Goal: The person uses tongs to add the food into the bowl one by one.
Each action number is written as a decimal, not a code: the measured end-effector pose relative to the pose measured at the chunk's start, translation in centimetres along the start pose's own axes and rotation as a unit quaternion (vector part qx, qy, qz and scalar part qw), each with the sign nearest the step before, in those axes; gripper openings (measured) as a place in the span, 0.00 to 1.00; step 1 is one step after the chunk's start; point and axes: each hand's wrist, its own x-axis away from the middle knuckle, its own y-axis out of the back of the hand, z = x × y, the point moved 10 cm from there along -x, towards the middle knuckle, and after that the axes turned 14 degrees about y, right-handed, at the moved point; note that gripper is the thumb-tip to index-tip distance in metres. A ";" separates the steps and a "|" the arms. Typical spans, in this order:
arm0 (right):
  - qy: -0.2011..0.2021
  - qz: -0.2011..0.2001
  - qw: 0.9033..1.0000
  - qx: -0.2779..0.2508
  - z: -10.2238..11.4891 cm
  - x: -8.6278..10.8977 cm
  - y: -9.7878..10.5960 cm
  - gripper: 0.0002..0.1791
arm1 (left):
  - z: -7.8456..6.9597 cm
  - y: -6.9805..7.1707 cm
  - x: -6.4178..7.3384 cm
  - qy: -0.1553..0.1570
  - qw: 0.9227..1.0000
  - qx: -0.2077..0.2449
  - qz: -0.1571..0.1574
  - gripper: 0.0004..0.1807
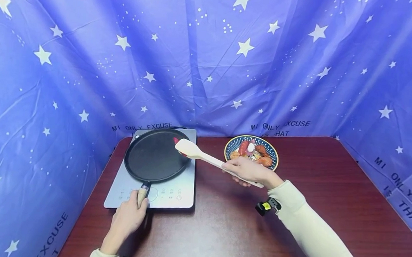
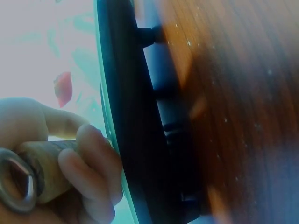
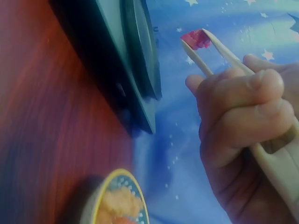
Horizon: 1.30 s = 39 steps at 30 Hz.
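Note:
My left hand grips the wooden handle of a flat black pan, which sits on a silver cooktop. The handle's end bears a metal ring in the left wrist view. My right hand holds cream-coloured tongs pointing left, in the air between the bowl and the pan. A red piece of food is pinched between the tongs' tips. In the head view those tips overlap the pan's right rim. The pan's visible surface is bare.
A patterned bowl with a yellow rim stands behind my right hand, holding sausage and other food pieces. The silver cooktop lies at the left of the dark red wooden table. Blue star-printed curtains enclose the back and sides.

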 end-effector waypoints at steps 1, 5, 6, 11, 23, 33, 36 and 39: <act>-0.001 0.000 1.000 0.002 0.1 -0.3 -0.3 0.18 | 0.0 0.0 0.0 0.001 1.000 0.000 0.000 0.23; -0.003 0.002 1.000 0.015 0.3 -1.3 -1.3 0.18 | 0.1 0.0 0.0 0.005 1.000 0.001 0.004 0.23; -0.003 0.002 1.000 0.019 0.3 -1.5 -1.5 0.18 | 0.1 0.0 0.0 0.006 1.000 0.001 0.005 0.23; -0.013 -0.009 0.999 0.042 0.5 -2.5 -1.9 0.17 | -0.1 0.0 -0.1 0.000 1.000 0.002 -0.001 0.22; -0.002 0.002 0.995 0.095 1.1 -4.5 -3.5 0.18 | 0.0 0.0 0.0 -0.002 1.000 0.002 -0.002 0.22; -0.003 0.002 0.988 0.155 1.9 -5.9 -4.3 0.19 | 0.2 -0.1 -0.1 -0.002 1.000 -0.001 0.003 0.20; 0.001 0.007 0.983 0.181 2.2 -6.4 -4.5 0.19 | 0.2 -0.1 -0.2 -0.002 1.000 0.001 0.004 0.20; 0.010 0.015 0.977 0.211 2.7 -6.9 -4.7 0.19 | 0.2 0.0 -0.2 -0.001 1.000 0.004 0.004 0.20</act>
